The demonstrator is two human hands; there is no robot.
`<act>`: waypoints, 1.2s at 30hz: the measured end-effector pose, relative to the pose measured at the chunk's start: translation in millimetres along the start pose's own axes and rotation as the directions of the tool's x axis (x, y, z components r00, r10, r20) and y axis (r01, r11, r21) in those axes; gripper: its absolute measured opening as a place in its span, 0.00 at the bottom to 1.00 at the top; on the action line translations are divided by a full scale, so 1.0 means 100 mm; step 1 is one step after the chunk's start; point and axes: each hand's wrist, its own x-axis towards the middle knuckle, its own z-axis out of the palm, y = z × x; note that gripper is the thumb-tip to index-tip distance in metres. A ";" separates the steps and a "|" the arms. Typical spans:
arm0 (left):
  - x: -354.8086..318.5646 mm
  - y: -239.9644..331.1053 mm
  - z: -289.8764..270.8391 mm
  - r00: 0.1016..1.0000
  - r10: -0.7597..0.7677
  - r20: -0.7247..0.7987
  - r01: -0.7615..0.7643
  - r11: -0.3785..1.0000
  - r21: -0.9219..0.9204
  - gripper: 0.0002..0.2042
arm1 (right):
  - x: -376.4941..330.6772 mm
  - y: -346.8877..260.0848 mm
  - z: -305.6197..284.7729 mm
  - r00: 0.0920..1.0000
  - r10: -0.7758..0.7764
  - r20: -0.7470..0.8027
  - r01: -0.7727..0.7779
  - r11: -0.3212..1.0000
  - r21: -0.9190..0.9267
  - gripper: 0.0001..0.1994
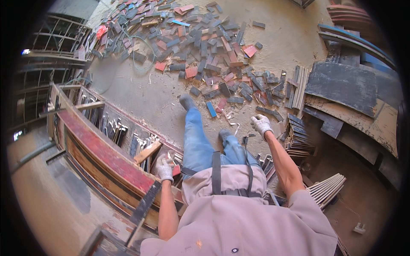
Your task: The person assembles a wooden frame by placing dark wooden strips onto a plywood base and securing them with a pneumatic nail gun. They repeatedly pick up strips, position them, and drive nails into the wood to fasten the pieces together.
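While the person's left hand (163, 167), in a pale glove, is just beside a tan wooden block (147, 153) by a long red-faced wooden frame (113, 149), its grip cannot be told; the pale-gloved right hand (261, 123) has curled fingers, contents unclear. The step appears to be handling wood pieces; the next move calls for a sure finger hold. Black and red wooden offcuts (205, 47) litter the dusty concrete floor (124, 83), with a large dark panel (341, 87) at right.
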 end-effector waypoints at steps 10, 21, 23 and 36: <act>2.62 1.68 2.10 0.745 0.272 0.609 -0.507 0.824 0.252 0.12 | 2.01 -1.07 1.73 0.982 0.116 -0.147 -0.134 0.984 -0.119 0.24; 3.82 1.70 3.78 0.311 -0.090 0.946 -0.878 0.354 0.322 0.10 | 5.55 -2.00 3.79 0.977 0.126 -0.173 -0.189 0.889 -0.416 0.48; 3.76 1.66 3.91 0.166 -0.183 0.969 -0.926 0.308 0.216 0.11 | 5.97 -1.93 4.07 0.934 0.142 -0.327 -0.291 0.833 -0.471 0.49; 3.99 2.07 4.06 0.273 -0.006 0.962 -0.738 0.640 0.214 0.17 | 6.30 -0.50 3.08 0.920 -0.392 0.012 0.176 0.384 -0.907 0.39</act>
